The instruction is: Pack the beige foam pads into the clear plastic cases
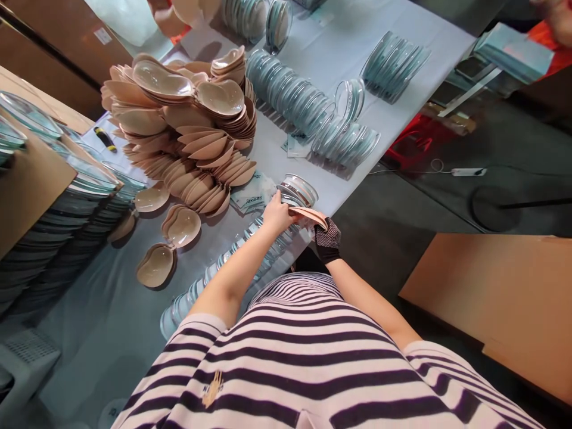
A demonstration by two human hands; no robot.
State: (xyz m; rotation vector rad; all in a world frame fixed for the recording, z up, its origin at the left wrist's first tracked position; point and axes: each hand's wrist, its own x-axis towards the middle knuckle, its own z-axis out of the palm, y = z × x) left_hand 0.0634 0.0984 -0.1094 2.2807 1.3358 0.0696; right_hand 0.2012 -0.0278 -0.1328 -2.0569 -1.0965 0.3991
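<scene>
Head view shows the left hand (276, 213) and the gloved right hand (328, 239) pinching a beige pad (308, 214) at the table (313, 47) edge, fingers closed on its two ends. It looks light, soft and bendable, so holding the rims seems best.

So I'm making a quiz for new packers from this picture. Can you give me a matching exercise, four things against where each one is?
Things:
1. beige pad pile
2. right hand
3. left hand
4. yellow-and-black tool

Places or states:
A. bare, on the beige pad at the table's near edge
B. left of the pile, by the cardboard
C. in a dark dotted glove, under that pad
D. heaped mid-table

Pairs: 1-D, 2-C, 3-A, 4-B
</scene>
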